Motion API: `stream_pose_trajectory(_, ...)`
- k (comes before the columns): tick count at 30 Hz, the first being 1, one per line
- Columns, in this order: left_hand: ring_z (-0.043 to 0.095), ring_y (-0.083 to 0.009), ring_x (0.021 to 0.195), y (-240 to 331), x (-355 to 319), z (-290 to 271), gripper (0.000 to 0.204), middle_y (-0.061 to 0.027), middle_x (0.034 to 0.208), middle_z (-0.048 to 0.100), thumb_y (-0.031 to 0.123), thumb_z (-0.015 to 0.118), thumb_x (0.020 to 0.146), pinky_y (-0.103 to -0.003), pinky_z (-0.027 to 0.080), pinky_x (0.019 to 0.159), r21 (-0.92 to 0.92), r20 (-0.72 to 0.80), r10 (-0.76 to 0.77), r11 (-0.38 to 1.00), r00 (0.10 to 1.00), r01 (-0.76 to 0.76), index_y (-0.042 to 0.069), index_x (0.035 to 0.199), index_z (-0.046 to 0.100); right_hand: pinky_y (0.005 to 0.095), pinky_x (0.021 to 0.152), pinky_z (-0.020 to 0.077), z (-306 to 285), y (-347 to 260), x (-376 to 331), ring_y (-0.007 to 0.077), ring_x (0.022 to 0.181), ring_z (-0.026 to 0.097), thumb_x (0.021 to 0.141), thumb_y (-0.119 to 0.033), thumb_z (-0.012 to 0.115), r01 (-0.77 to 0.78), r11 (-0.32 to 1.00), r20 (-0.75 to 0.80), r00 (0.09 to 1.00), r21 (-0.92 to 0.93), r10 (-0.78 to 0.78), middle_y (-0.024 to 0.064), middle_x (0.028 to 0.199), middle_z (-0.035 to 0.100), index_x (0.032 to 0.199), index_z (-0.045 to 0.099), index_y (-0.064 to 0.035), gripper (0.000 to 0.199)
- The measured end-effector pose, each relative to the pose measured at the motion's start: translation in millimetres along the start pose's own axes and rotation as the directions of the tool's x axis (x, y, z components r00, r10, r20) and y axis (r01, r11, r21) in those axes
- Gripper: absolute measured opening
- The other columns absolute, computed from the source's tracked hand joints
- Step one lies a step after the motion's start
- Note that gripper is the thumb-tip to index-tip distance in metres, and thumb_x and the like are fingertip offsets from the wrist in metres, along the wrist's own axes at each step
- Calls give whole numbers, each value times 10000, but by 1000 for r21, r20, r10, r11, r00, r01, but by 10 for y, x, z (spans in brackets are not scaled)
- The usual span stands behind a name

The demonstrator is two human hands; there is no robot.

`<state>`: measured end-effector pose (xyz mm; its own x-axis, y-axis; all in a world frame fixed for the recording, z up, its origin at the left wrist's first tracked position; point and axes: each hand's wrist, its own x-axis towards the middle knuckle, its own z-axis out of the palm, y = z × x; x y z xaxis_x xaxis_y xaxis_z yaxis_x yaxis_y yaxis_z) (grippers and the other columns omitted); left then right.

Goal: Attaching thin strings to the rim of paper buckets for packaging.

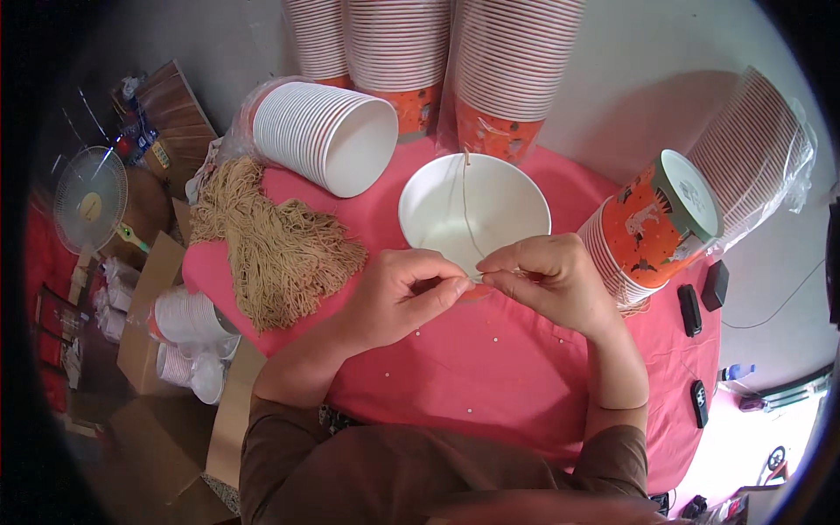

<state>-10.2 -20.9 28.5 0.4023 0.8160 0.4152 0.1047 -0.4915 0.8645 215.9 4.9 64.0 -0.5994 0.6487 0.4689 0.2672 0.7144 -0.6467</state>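
Observation:
A white-lined paper bucket [516, 206] stands before me on the table, its mouth tilted toward me. A thin tan cord [465, 197] comes from its far rim and runs across the opening down to my fingers. Just over the near rim, my left hand [389, 293] pinches the cord's end between thumb and forefinger. Right against it, my right hand [556, 280] pinches the same cord, so the fingertips of both hands nearly touch. What lies exactly between the fingertips is too small to make out.
A heap of tan cords [276, 249] lies left on the red-covered table [429, 381]. Behind are tall stacks of paper buckets [516, 61] and a stack on its side [302, 127]. Upside-down orange buckets [652, 219] stand right, near black devices [689, 311]. A cardboard box [157, 437] sits lower left.

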Motion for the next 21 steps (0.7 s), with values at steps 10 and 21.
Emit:
stream_pose_trajectory(10, 570, -76, 600, 15, 0, -29, 143, -43, 833, 653, 11, 704, 842, -224, 436, 518, 280, -113, 253, 936, 961, -214, 13, 980, 667, 268, 616, 487, -119, -23, 17, 145, 660, 601, 806, 50, 659, -26, 999, 1, 1000, -38, 26, 55, 757, 629, 885, 655, 9, 89)
stream_pose_trajectory(21, 662, -234, 681, -168, 34, 49, 163, -53, 856, 647, 55, 716, 797, -338, 525, 566, 585, 11, 306, 770, 952, -255, 50, 950, 659, 333, 636, 505, -142, 82, 15, 255, 704, 624, 759, 52, 631, 27, 987, 83, 996, -156, -14, 108, 774, 612, 848, 587, 16, 106)
